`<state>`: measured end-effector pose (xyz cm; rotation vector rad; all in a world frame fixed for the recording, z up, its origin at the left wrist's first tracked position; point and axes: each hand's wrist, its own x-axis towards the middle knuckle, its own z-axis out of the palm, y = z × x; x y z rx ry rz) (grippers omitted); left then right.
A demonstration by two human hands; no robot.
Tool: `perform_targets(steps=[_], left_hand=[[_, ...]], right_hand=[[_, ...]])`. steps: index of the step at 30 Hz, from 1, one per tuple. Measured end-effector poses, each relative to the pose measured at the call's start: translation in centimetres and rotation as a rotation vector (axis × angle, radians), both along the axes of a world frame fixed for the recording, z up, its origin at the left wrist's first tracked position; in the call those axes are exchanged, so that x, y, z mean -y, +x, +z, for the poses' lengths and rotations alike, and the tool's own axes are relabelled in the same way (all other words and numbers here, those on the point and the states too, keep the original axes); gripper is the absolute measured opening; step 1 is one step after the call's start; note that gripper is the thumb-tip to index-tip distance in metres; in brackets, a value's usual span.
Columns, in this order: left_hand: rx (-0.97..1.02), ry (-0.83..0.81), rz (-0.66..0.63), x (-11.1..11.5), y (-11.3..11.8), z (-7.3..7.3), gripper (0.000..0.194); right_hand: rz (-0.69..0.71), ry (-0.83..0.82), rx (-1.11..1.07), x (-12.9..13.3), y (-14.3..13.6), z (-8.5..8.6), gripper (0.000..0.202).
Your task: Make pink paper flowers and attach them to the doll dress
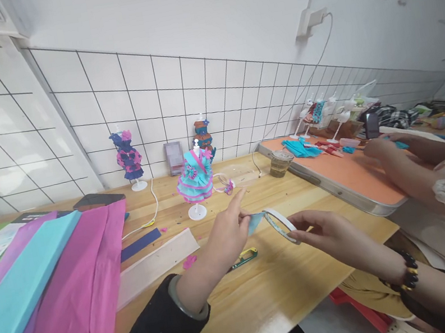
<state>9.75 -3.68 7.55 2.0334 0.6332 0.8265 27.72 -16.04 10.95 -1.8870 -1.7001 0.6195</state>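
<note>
My right hand (318, 227) pinches a narrow white roll of tape (281, 219) by its right side, holding it above the wooden table. Between thumb and fingers, my left hand (230, 225) grips a small light-blue strip (255, 221) that meets the left edge of the roll; whether it is tape or paper I cannot tell. The left index finger points upward. A yellow-green utility knife (244, 258) lies on the table just below that hand. Beyond both hands stands a miniature turquoise and pink paper dress (195, 176) on a white stand.
Pink, turquoise and purple paper sheets (66, 278) cover the left side. A white strip (157, 264) and a blue strip (140, 244) lie nearby. Two more small dresses (129, 158) stand by the wall. A lidded cup (280, 163) stands beside an orange board (347, 174), where another person's arms (400, 159) rest.
</note>
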Motion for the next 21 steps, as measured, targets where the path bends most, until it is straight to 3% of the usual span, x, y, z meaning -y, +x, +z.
perform_targets(steps=[4,11,17,21], left_hand=[[-0.061,-0.039,-0.023,-0.7,-0.3,0.1,0.056],[-0.201,0.056,-0.052,-1.1,-1.5,1.2,0.053],[-0.428,0.133,-0.085,-1.4,-3.5,3.0,0.045],[-0.622,0.124,-0.069,-2.9,-5.3,3.0,0.039]], right_hand=[[0.004,0.119,0.289,0.1,0.6,-0.8,0.021],[-0.005,0.263,0.631,-0.3,2.4,-1.6,0.020],[0.069,0.334,0.888,-2.6,6.2,-4.4,0.025],[0.111,0.359,0.936,-3.9,8.3,-6.6,0.025]])
